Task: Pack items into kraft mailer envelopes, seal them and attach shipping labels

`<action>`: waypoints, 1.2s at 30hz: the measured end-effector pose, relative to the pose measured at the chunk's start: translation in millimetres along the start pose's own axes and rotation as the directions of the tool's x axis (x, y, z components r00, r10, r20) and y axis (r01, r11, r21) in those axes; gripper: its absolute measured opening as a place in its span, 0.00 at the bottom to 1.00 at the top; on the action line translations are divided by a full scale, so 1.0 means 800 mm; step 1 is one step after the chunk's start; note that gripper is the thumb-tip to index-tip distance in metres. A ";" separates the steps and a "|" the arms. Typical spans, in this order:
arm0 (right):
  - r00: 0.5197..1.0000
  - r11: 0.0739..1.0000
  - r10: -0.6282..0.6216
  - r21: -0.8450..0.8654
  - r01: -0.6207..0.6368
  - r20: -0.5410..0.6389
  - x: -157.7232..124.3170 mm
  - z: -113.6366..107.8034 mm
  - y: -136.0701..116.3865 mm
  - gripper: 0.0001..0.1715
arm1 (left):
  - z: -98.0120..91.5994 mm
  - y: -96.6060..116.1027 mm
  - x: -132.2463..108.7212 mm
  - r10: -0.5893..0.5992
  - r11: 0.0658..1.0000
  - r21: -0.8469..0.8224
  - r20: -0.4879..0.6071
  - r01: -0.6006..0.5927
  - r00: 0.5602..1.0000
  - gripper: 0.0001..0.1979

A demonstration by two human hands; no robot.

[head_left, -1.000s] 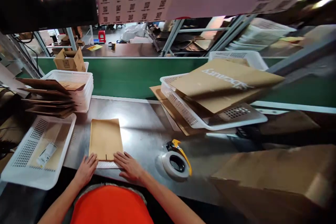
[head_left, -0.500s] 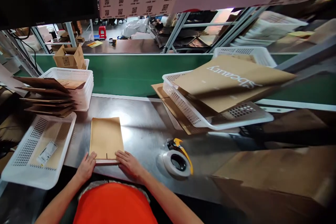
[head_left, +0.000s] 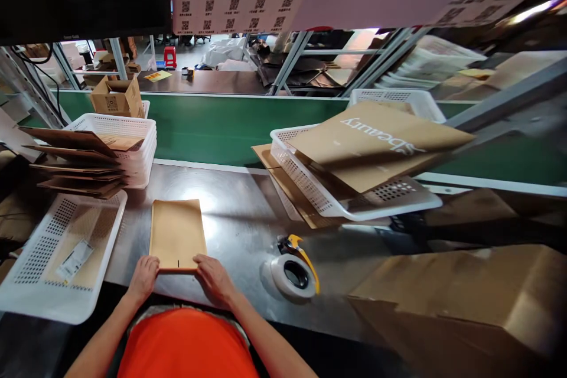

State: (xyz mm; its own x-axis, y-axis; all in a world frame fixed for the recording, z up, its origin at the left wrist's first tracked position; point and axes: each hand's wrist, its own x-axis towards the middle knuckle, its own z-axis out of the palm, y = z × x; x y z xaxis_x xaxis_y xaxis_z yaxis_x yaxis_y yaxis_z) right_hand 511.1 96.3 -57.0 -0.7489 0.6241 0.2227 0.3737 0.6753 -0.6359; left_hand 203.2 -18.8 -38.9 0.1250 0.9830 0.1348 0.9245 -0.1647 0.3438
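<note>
A flat brown cardboard mailer (head_left: 178,230) lies on the metal table, with a short dark mark near its closest edge. My left hand (head_left: 144,279) is closed on its near left corner, fingers on top. At the near right corner, my right hand (head_left: 214,279) grips the same edge, its thumb side hidden below. To the right of my right hand sits a tape dispenser (head_left: 292,274) with a yellow handle and a wide roll of clear tape.
On the left, a white basket (head_left: 116,227) holds a labelled bag, beside stacked cardboard pieces (head_left: 75,156) and nested baskets (head_left: 148,147). A tilted basket (head_left: 305,186) at right carries large printed mailers (head_left: 367,142). A big carton (head_left: 443,289) stands front right. Beyond runs a green belt (head_left: 212,130).
The pinkish strip at the mailer's near edge has gone from sight, and that edge now looks folded over. Both hands have curled more tightly around the corners. The view has shifted slightly.
</note>
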 end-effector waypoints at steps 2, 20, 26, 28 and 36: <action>0.999 1.000 0.029 -0.001 -0.029 -0.021 0.001 0.002 -0.005 0.18 | -0.003 0.000 0.005 -0.025 1.000 -0.011 0.018 0.025 1.000 0.14; 0.829 0.814 0.554 -0.160 -0.559 -0.074 0.043 0.011 -0.020 0.10 | -0.011 0.031 0.034 -0.359 0.933 0.092 0.163 0.348 0.919 0.14; 0.757 0.735 0.653 -0.236 -0.635 -0.003 0.051 0.003 -0.049 0.10 | -0.015 0.030 0.035 -0.457 0.889 0.077 0.075 0.452 0.886 0.10; 0.739 0.716 0.673 -0.263 -0.647 0.015 0.055 0.000 -0.057 0.12 | -0.010 0.033 0.034 -0.403 0.915 0.056 0.061 0.400 0.913 0.12; 0.721 0.667 0.693 -0.375 -0.644 -0.005 0.057 -0.001 -0.076 0.18 | 0.025 0.049 0.028 0.460 0.880 0.020 0.221 -0.475 0.860 0.30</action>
State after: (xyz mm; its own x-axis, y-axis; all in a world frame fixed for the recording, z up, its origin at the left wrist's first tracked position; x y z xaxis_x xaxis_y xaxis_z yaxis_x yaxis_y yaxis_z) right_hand 454.9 84.0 -7.4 -0.2783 0.9198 -0.2765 0.9366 0.1961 -0.2903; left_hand 249.6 -1.3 -40.6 0.6123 0.7876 0.0683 0.7608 -0.6106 0.2200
